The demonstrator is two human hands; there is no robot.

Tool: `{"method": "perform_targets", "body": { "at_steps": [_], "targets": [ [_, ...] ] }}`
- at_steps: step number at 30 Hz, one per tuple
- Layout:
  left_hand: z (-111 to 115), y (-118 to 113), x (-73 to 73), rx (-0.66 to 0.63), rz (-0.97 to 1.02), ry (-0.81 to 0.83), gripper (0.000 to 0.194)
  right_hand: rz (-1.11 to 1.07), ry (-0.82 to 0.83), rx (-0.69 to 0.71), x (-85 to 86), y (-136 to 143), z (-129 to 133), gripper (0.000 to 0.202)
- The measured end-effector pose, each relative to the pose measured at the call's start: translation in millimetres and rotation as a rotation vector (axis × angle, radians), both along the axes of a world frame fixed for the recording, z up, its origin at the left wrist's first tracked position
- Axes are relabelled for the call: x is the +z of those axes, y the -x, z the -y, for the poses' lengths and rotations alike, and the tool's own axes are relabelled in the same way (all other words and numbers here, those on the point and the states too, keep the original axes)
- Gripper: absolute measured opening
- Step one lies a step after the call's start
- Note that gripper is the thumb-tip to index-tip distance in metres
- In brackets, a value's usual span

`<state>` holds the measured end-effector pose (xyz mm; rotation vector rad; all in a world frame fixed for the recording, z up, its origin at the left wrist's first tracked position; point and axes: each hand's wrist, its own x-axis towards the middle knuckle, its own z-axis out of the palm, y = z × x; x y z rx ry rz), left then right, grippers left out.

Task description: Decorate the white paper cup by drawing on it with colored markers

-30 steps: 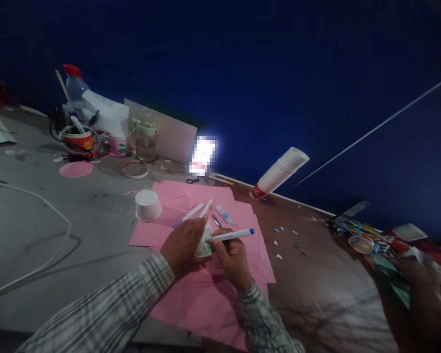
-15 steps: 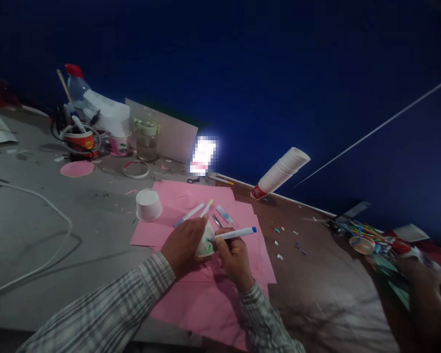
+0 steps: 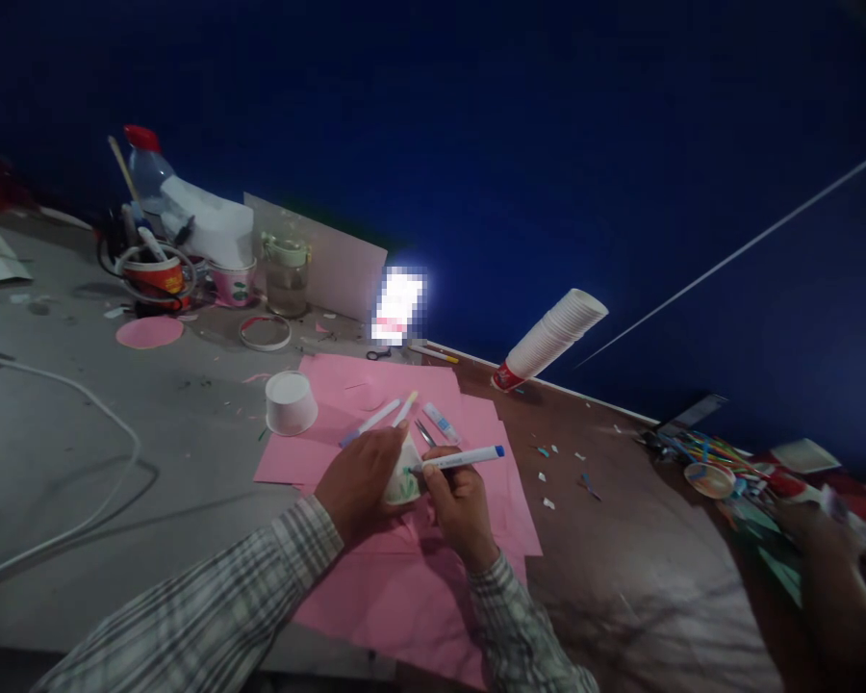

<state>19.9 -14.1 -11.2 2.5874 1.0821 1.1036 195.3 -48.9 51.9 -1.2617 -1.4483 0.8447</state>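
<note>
Low in the middle, my left hand (image 3: pixel 361 481) is closed round a white paper cup (image 3: pixel 405 479) with green marks on its side. My right hand (image 3: pixel 462 500) grips a white marker (image 3: pixel 469 457) with a blue end, its other end at the cup. Both hands are over pink paper sheets (image 3: pixel 404 597). Just beyond them on the paper lie two pens, scissors (image 3: pixel 425 433) and a white-and-blue tube (image 3: pixel 442 423). An upturned white cup (image 3: pixel 291 403) stands at the paper's left edge.
A leaning stack of paper cups (image 3: pixel 552 337) is behind on the right. At the back left are a glass jar (image 3: pixel 287 279), a red cup of tools (image 3: pixel 155 279) and a bottle. A white cable (image 3: pixel 119 423) crosses the left side. Another person's hand (image 3: pixel 823 539) is among craft supplies at far right.
The view has shifted very slightly. My hands keep nearly the same hold on the cup and marker, and the other person's hand has moved a little.
</note>
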Motion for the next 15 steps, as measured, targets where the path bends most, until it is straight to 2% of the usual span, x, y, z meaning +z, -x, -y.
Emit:
{"method": "perform_targets", "body": {
  "at_steps": [5, 15],
  "targets": [
    [-0.1, 0.6, -0.4, -0.001, -0.013, -0.013, 0.099, -0.020, -0.017, 0.001, -3.5, 0.6, -0.5, 0.018],
    [-1.7, 0.8, -6.0, -0.015, 0.010, 0.028, 0.097, -0.004, -0.015, -0.012, 1.2, 1.0, 0.0, 0.016]
  ]
}}
